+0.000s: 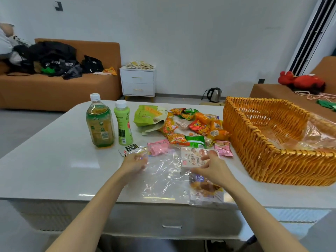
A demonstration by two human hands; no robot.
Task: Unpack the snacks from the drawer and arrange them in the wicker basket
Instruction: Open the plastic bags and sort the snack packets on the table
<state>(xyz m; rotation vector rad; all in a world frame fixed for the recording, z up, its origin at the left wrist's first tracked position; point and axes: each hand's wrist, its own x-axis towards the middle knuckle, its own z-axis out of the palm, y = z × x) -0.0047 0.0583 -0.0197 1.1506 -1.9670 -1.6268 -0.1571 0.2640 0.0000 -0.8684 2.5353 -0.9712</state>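
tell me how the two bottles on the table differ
The tea bottle is taller and wider than the green bottle. The tea bottle is clear, showing amber liquid; the green bottle is opaque light green. Both stand upright on the table, white caps on.

I'm looking into a home living room. Far beyond my left hand, an orange sofa heaped with dark bags stands beside a white bedside cabinet. Past my right hand, a kettle sits on the floor and a red plush toy lies on a second couch.
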